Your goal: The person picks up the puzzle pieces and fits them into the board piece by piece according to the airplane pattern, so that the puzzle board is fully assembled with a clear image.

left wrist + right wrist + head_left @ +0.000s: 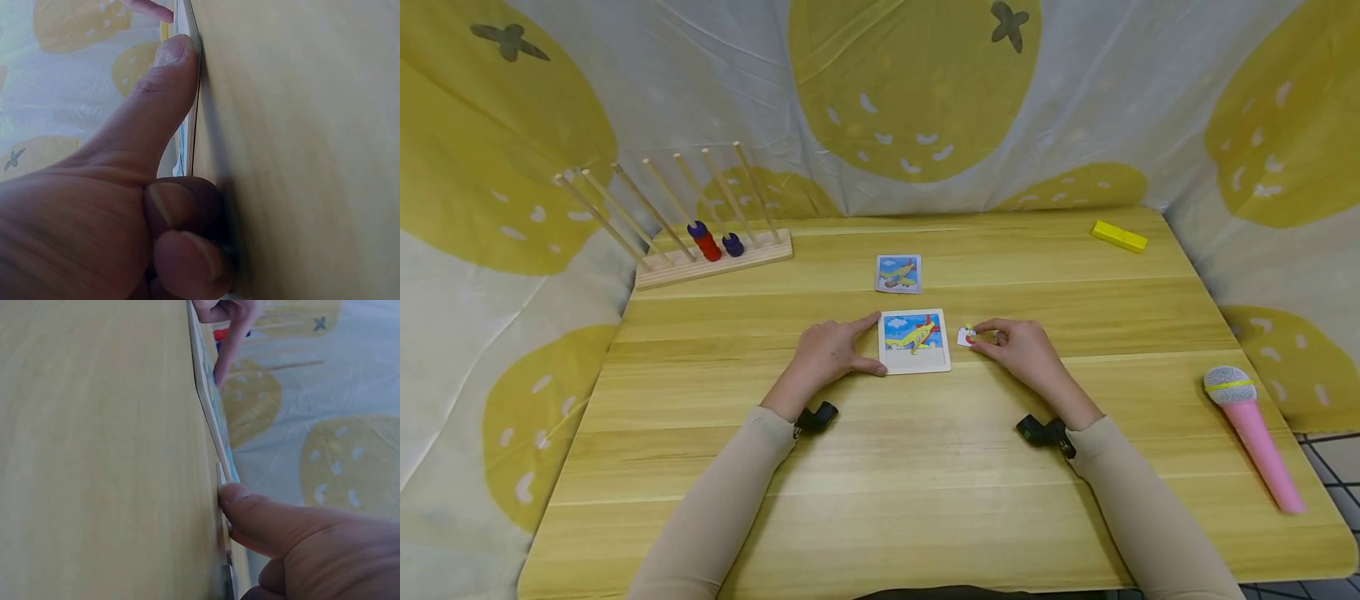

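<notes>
Left hand (829, 357), thumb and forefinger spread, braces the puzzle board (917, 365); right hand (1019, 352) pinches a puzzle piece (966, 337) just right of it. Picking-up seems in hand; next calls for aligning with the board's unfilled lower strip. Fingers hide the piece's full outline.

Airplane puzzle tray (917, 362), touching left hand (829, 354): smooth, printed face, matt border.
Tabletop (910, 467), beneath both hands: wood-grain, smooth, softly glossy.
Peg rack (752, 253), beyond left hand: bare matt wood.
Toy microphone (1258, 442), outward of right hand (1021, 350): smooth, plastic-looking handle; rough, mesh-like head.
Curtain (715, 83), beyond both hands: creased cloth, slight sheen.
</notes>
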Action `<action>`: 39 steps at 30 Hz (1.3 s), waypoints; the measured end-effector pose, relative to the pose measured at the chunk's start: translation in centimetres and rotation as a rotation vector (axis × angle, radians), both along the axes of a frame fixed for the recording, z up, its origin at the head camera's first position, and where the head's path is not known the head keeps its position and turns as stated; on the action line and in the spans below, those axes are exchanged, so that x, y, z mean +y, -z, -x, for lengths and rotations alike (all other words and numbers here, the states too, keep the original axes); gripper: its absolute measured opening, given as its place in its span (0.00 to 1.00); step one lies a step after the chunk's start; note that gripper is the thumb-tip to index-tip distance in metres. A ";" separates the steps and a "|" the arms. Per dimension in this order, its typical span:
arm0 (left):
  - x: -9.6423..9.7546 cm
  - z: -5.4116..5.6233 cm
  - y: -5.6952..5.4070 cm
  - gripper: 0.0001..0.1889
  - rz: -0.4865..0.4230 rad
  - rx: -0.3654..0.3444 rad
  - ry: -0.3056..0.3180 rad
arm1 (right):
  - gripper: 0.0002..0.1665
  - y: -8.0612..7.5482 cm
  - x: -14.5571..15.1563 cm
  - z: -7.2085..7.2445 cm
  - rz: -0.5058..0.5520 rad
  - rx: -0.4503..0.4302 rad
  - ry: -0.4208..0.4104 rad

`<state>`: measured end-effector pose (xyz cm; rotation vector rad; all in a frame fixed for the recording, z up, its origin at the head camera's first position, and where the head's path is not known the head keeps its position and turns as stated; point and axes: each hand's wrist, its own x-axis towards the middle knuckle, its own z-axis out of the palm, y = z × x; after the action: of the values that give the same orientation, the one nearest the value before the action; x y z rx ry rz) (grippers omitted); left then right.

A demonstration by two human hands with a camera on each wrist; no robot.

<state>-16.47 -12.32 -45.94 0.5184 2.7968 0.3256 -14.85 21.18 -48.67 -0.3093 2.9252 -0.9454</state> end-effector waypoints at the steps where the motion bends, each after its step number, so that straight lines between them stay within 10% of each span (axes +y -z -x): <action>1: 0.0 0.0 0.0 0.55 -0.001 0.000 0.000 | 0.19 0.0 0.0 0.0 -0.001 0.000 -0.001; 20: -0.2 -0.2 0.2 0.55 -0.005 -0.014 -0.004 | 0.18 -0.4 -1.2 -0.5 0.009 0.107 -0.042; 30: 0.0 -0.1 0.2 0.55 0.019 0.023 0.018 | 0.17 -0.6 -8.4 -0.7 0.017 0.084 -0.296; 39: 0.1 0.0 0.0 0.54 0.022 0.030 0.012 | 0.16 -0.9 -9.8 -0.9 -0.054 0.119 -0.317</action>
<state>-16.50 -12.19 -45.98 0.5393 2.8215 0.2871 -13.98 11.38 -47.78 -0.8227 2.8731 -0.8247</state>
